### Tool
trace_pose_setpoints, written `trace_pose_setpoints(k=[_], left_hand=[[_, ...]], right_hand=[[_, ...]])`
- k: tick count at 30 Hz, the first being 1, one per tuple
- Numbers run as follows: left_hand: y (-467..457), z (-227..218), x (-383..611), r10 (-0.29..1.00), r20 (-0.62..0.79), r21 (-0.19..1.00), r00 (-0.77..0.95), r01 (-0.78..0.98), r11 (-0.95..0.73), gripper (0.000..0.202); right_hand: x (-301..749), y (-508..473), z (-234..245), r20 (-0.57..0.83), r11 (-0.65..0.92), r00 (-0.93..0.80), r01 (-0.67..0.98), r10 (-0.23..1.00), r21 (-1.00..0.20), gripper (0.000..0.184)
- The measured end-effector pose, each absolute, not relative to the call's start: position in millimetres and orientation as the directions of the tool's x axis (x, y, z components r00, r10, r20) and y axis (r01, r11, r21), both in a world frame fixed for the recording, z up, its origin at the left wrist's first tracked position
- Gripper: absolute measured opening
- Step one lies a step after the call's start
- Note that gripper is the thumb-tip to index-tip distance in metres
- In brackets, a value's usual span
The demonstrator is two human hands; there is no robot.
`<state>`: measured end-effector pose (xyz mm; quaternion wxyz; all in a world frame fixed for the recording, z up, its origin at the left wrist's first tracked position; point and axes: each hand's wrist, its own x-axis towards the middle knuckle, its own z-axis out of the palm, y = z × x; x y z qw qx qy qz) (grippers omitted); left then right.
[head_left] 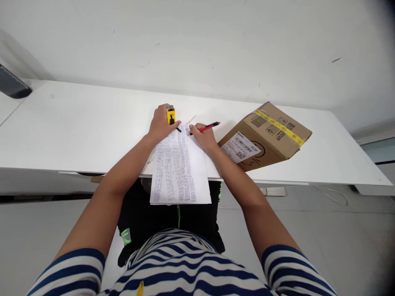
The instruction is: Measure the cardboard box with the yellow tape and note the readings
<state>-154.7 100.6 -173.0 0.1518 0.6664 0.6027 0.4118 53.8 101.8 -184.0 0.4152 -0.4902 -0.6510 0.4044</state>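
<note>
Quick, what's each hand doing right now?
Left hand: closed, holding a yellow tape measure.
Right hand: closed, holding a red-and-black pen.

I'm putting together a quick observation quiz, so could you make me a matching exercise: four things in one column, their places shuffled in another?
1. tape measure
2. pen
3. paper
4. box

A. overhanging the near edge of the table
B. in the left hand
C. right of both hands
D. in the right hand

Pairs: 1-B, 2-D, 3-A, 4-C
</note>
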Motion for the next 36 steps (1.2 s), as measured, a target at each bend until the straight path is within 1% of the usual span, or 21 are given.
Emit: trace_pose_setpoints(k=[3,8,15,18,24,33,36], left_hand=[[100.8,-173.3,-154.9,0.926,0.373,0.695,-0.064,0.681,-0.233,0.061],[99.7,-172.6,-154.8,0.928,0.368,0.692,-0.066,0.686,-0.225,0.06],[99.6,-172.9,-155.3,0.93,0.363,0.71,-0.066,0.666,-0.229,0.062],[100.0,-173.6,-155.6,0.931,0.36,0.724,-0.064,0.648,-0.236,0.064],[99.6,-171.7,-155.2,0.933,0.355,0.709,-0.054,0.666,-0.231,0.061],[101.1,-173.6,-154.9,0.934,0.353,0.703,-0.052,0.673,-0.229,0.066],[101.1,-173.8,-155.6,0.935,0.352,0.71,-0.047,0.664,-0.234,0.066]], right_hand=[[54.1,102.3,-184.4,0.154,0.198,-0.16,0.313,0.975,-0.929,0.04],[53.7,101.8,-183.6,0.136,0.19,-0.187,0.306,0.973,-0.933,0.035],[54.0,100.5,-180.4,0.109,0.152,-0.156,0.296,0.982,-0.943,0.036],[54.0,100.0,-179.2,0.124,0.159,-0.132,0.299,0.983,-0.941,0.036],[54.7,101.0,-179.0,0.101,0.146,-0.155,0.314,0.983,-0.938,0.035],[54.8,101.5,-180.4,0.133,0.16,-0.107,0.309,0.985,-0.938,0.038],[54.8,100.8,-179.3,0.129,0.167,-0.136,0.32,0.982,-0.933,0.038]])
